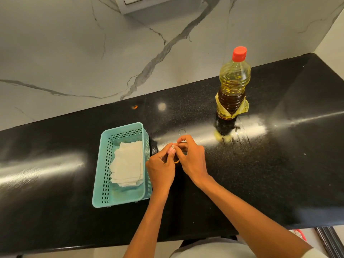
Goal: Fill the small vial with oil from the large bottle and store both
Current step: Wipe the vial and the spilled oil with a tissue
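A large oil bottle (232,86) with a red cap stands upright at the back right of the black counter, its cap on and a torn yellow label round its lower half. Near the counter's middle, both hands close together round the small vial (176,161), of which only an amber sliver shows between them. My left hand (161,168) curls its fingers round the vial's body. My right hand (191,155) pinches at the vial's top, where a small pale piece shows between the fingertips. The vial's cap and fill level are hidden.
A teal perforated basket (104,175) sits just left of my hands, holding a stack of white paper napkins (128,164). Oily smears shine on the counter (279,164) near the bottle's base. A marble wall (93,53) rises behind; the counter's front edge is near my body.
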A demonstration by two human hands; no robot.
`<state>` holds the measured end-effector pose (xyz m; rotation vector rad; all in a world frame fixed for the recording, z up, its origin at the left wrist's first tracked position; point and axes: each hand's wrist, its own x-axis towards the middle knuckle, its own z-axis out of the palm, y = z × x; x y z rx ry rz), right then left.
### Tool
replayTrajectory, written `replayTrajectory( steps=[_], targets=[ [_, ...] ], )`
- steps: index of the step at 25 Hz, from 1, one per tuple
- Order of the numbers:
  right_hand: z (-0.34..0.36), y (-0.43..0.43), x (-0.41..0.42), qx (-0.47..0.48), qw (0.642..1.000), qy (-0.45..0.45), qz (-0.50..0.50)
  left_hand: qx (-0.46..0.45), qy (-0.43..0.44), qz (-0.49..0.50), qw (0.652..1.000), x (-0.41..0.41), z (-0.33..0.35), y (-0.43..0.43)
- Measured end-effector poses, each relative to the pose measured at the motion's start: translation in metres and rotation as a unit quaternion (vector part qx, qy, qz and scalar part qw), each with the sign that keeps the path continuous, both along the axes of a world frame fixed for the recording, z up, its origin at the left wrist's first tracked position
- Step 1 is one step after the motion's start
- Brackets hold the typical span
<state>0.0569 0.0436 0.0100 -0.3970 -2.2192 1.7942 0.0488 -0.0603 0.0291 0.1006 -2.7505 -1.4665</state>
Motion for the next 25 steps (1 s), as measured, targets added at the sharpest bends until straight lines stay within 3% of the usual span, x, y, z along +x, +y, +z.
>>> replayTrajectory(
  steps=[4, 8, 12, 16, 20, 22, 25],
  targets=[
    [0.001, 0.002, 0.005, 0.021, 0.999, 0.011, 0.025, 0.014, -0.002, 0.014, 1.0, 0.0, -0.003, -0.001],
    [-0.012, 0.0, 0.037, 0.028, 0.997, -0.039, 0.062, 0.028, -0.02, -0.01, 0.999, 0.0, -0.004, -0.003],
    [-0.011, 0.013, 0.036, -0.156, 0.979, -0.129, -0.014, 0.057, -0.047, -0.039, 0.997, -0.001, -0.003, -0.006],
    [-0.002, 0.02, 0.034, -0.385, 0.907, -0.168, -0.014, 0.142, -0.075, 0.013, 0.987, 0.0, -0.004, -0.002],
    [0.0, 0.02, 0.035, -0.487, 0.859, -0.154, -0.031, 0.133, -0.065, 0.045, 0.988, 0.005, -0.003, 0.004],
    [-0.002, 0.019, 0.033, -0.466, 0.872, -0.145, -0.031, 0.141, -0.062, 0.054, 0.987, 0.005, -0.003, 0.005],
    [-0.007, 0.016, 0.026, -0.345, 0.928, -0.14, -0.023, 0.166, -0.082, 0.056, 0.981, 0.002, -0.003, 0.003]
  ],
)
